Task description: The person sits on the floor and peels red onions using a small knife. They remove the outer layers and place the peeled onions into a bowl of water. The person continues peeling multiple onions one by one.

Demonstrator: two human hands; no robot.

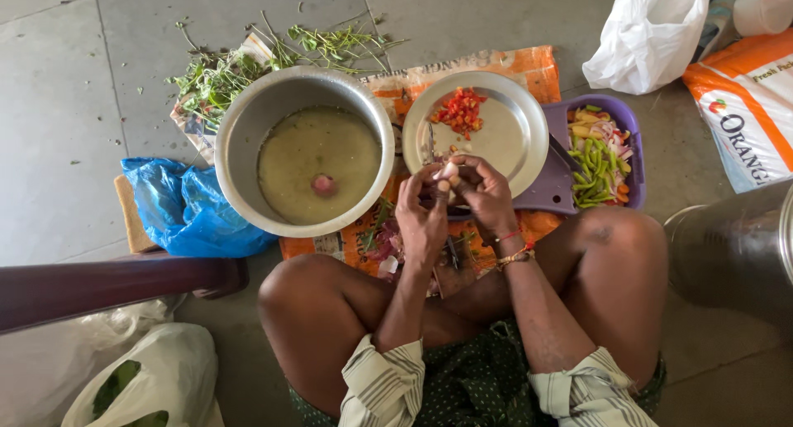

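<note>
Both hands (pixel 450 196) — steel plate (pixel 520 142) edge

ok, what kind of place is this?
Probably a home or small kitchen floor used for food prep. The person sits on grey floor tiles, with a steel pot of cloudy liquid, a steel plate of chopped red chillies and a purple tray of cut vegetables.
</note>
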